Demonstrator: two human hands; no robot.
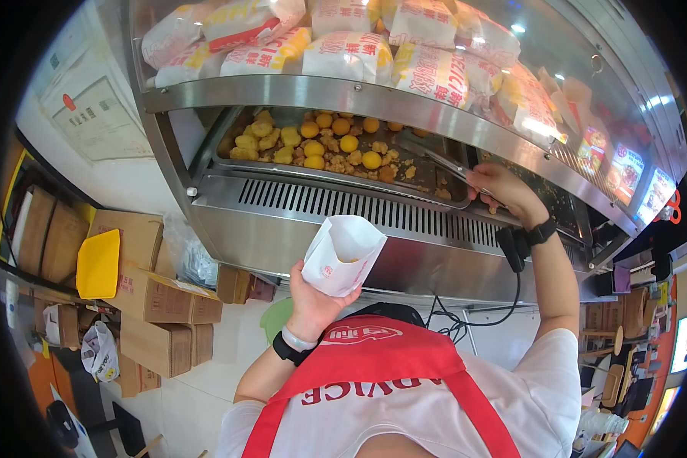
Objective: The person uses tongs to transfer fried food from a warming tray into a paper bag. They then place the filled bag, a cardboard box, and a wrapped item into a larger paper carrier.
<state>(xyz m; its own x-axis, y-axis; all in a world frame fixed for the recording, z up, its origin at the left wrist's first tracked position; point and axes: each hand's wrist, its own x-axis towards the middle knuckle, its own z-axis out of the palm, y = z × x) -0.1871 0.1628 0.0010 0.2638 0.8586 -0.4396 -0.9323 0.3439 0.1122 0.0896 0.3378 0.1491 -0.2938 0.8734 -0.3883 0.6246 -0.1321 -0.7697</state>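
Note:
My left hand (313, 294) holds an open white paper bag (342, 253) upright in front of the steel warmer. My right hand (502, 191) grips metal tongs (439, 160), whose tips reach into the steel tray (427, 195) of the heated cabinet. The tray holds several golden fried balls (349, 143) and nuggets (252, 141), mostly at its left and middle. The tongs carry nothing that I can see. A black band sits on each wrist.
Wrapped white packets (343, 53) fill the glass shelf above the tray. Cardboard boxes (156, 298) and a yellow tray (99, 263) stand on the floor at left. A vented steel front panel (343, 210) lies below the tray. Chairs and screens show at far right.

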